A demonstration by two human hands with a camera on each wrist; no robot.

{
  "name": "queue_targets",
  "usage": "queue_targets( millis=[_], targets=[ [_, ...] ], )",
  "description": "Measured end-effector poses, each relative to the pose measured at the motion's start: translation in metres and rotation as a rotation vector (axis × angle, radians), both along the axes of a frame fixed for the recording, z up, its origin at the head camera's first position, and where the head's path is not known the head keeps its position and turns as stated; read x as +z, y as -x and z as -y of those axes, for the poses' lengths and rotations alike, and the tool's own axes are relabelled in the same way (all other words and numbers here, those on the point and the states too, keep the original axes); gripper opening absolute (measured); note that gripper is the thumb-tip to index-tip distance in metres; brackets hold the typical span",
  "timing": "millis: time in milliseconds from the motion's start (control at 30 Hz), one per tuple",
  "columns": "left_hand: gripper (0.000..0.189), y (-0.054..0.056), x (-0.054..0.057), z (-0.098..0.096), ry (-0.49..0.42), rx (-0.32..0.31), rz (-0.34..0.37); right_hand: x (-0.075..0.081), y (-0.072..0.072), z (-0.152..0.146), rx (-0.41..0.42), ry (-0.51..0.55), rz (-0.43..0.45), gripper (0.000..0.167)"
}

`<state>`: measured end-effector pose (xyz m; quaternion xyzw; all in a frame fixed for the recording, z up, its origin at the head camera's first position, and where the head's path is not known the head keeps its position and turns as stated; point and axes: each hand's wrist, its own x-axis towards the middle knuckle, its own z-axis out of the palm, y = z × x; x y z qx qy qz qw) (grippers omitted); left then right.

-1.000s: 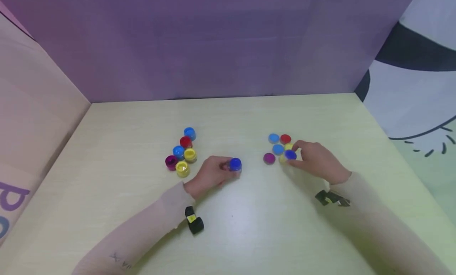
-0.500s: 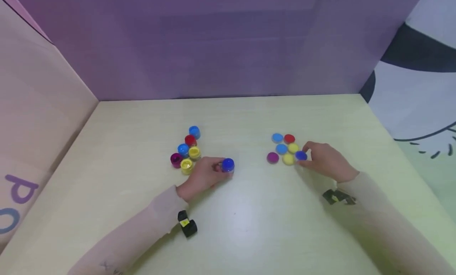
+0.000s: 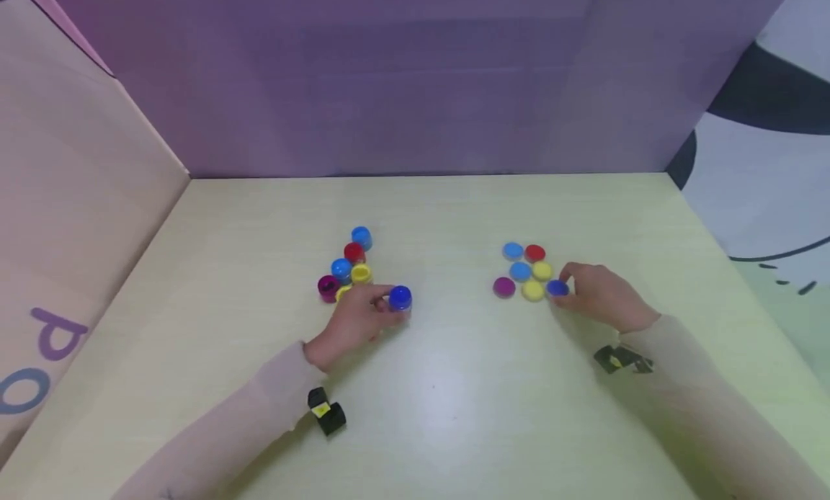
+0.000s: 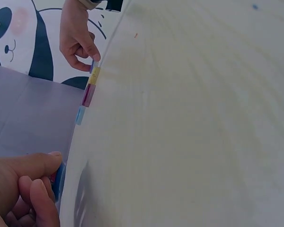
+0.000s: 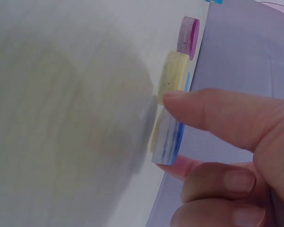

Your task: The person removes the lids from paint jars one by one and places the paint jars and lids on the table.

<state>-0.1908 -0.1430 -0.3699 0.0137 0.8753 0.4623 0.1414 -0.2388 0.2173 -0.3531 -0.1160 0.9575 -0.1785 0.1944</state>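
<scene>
My left hand [image 3: 357, 314] pinches a small pot of dark blue paint [image 3: 400, 299] between thumb and fingers, left of the table's middle. In the left wrist view only a blue edge of the pot [image 4: 60, 182] shows past the fingertips. My right hand [image 3: 603, 295] pinches a round dark blue lid [image 3: 558, 288] by its edge, close beside a yellow lid [image 3: 533, 291]. The right wrist view shows the blue lid's ribbed, whitish side [image 5: 166, 139] between thumb and finger, low by the tabletop.
Several small paint pots, including a red pot [image 3: 354, 253] and a purple pot [image 3: 328, 289], stand beyond my left hand, which partly hides a yellow one. Flat lids, among them a purple lid [image 3: 504, 287] and a red lid [image 3: 534, 253], lie left of my right hand. A purple panel [image 3: 428, 82] rises behind the table.
My left hand has carried the blue pot leftward, toward the other pots. My right hand has shifted the blue lid right, from over the yellow lid to beside it. The head view has turned slightly left.
</scene>
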Motion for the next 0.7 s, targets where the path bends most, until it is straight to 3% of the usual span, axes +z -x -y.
queue_targets(
  millis=[400,700],
  targets=[
    [0.013,-0.0011,-0.0068,0.0048,0.113,-0.038,-0.104,-0.0042,0.0023,-0.0013,0.017,-0.007,0.005,0.044],
    [0.009,-0.0027,-0.0027,0.0057,0.131,-0.055,-0.113,-0.0067,0.0033,0.0008,0.02,0.01,0.001,0.046]
  ],
)
